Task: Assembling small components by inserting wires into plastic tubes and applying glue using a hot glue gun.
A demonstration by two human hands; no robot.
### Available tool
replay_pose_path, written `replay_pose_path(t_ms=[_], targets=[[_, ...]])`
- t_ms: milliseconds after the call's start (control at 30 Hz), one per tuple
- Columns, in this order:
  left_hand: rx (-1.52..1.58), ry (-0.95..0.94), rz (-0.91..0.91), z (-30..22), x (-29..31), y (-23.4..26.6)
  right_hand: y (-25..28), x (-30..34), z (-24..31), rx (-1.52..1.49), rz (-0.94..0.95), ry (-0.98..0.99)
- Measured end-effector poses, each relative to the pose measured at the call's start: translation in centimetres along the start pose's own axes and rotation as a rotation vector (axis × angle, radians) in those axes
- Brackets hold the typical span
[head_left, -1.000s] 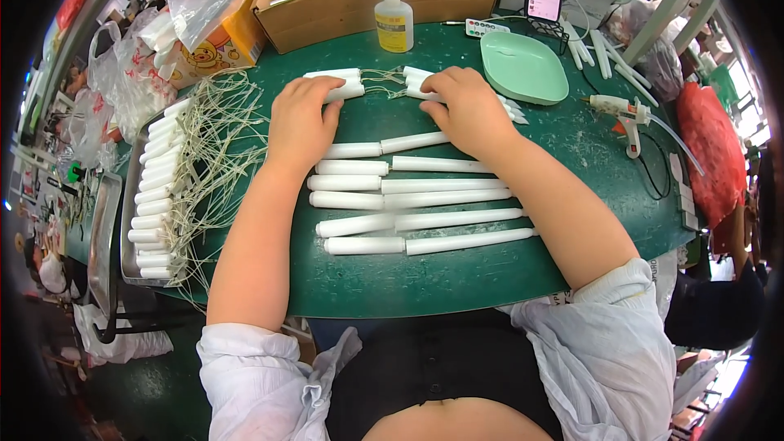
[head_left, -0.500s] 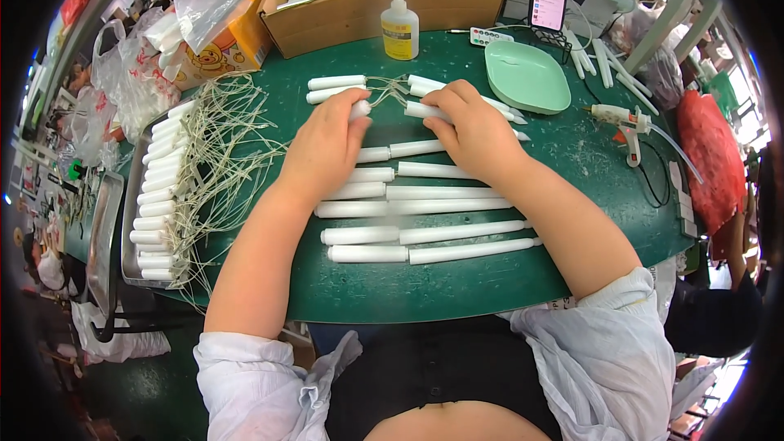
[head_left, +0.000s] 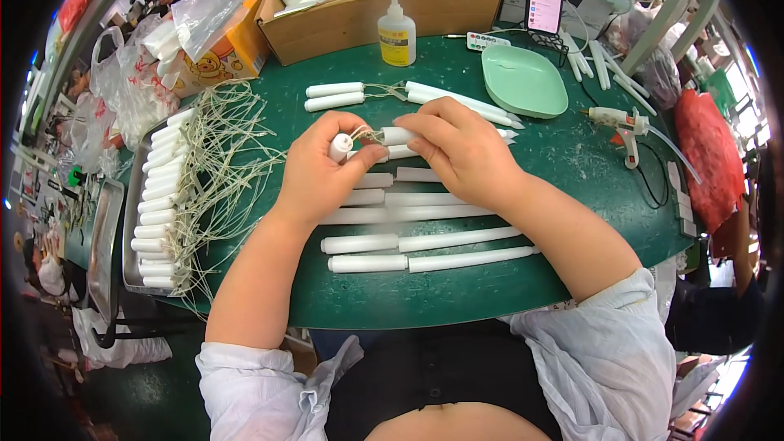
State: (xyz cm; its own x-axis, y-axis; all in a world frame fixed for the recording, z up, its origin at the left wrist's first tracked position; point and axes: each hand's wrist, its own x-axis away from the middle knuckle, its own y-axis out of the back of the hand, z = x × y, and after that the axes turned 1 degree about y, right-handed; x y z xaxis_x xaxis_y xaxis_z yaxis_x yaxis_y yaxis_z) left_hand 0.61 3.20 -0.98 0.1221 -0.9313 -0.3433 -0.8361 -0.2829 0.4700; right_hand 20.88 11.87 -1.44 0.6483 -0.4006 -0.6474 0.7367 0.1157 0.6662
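Note:
My left hand (head_left: pixel 310 171) is closed around a short white tube (head_left: pixel 340 145), whose round end faces up. A thin pale wire (head_left: pixel 367 135) runs from it to the long white tube (head_left: pixel 398 135) pinched in my right hand (head_left: pixel 469 155). The two tubes are apart. Below and partly behind my hands lie rows of short white tubes (head_left: pixel 363 242), each end to end with a long tapered tube (head_left: pixel 465 235). Beyond my hands, two short tubes (head_left: pixel 335 101) lie joined by wires to long tubes (head_left: pixel 457 98).
At left, a metal tray (head_left: pixel 135 273) holds many short white tubes with tangled wires (head_left: pixel 233 147). Behind stand a glue bottle (head_left: pixel 397 37), a cardboard box (head_left: pixel 327 33), a green dish (head_left: pixel 523 86) and a phone (head_left: pixel 545 0). A glue gun (head_left: pixel 625 126) lies at right.
Both hands have come nearer to me and closer together with their tubes. The short tube in my left hand has turned, so its end now shows.

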Motion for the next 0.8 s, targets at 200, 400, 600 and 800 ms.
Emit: replay_pose_path(t_ms=[200,400,600,800], targets=[[0.119,-0.039,0.050,0.5,0.1,0.8,0.0,0.0,-0.2,-0.014,-0.015,0.010],[0.186,0.117,0.097,0.1,-0.2,1.3,0.6,0.1,0.5,-0.072,0.015,0.019],[0.086,-0.097,0.083,-0.1,0.2,0.2,0.4,0.2,0.6,-0.141,0.094,-0.230],[0.152,-0.047,0.061,0.1,0.3,0.1,0.7,0.1,1.5,-0.258,0.115,-0.257]])
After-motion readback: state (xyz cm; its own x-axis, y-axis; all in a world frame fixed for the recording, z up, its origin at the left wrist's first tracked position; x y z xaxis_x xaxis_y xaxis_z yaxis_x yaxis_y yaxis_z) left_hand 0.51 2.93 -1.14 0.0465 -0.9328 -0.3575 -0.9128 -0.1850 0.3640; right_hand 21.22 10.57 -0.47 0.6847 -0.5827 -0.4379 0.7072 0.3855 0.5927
